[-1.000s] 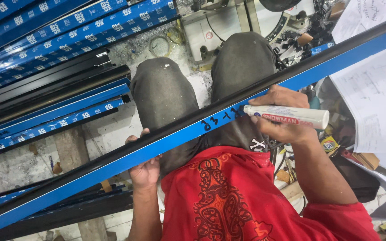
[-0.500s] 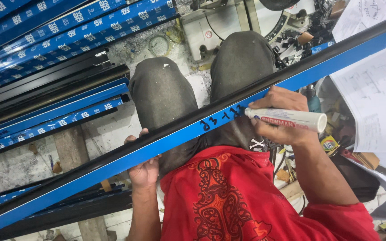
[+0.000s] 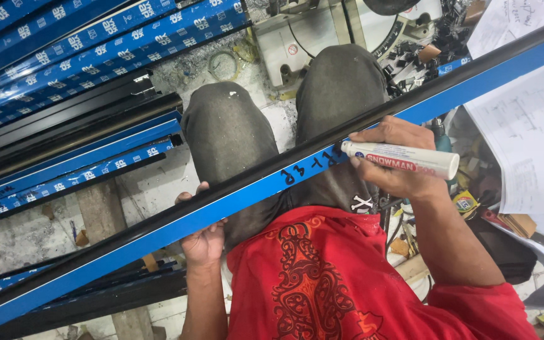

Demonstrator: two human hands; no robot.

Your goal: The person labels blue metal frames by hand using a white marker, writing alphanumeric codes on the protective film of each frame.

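Profiles in blue protective film (image 3: 96, 50) lie stacked at the far left, with black ones (image 3: 64, 119) beside them, and across our lap runs the long blue-filmed aluminium profile (image 3: 158, 230) we are marking, resting over both knees from lower left to upper right. Under it, our left hand (image 3: 203, 236) cups the bar from below, fingers curled up over its black top edge, so it steadies the piece. Moving right, the black handwritten marks (image 3: 313, 167) on the film now reach further than half a second ago, and the marker tip sits just at their right end, which we judge to mean the label is nearly or fully written. Our right hand (image 3: 398, 157) is closed around the white marker pen (image 3: 404, 158), the thumb on top and the fingers wrapped beneath, the barrel lying almost along the bar. At the far right, paper drawings (image 3: 530, 132) lie spread near our elbow, and small tools clutter the floor below them.
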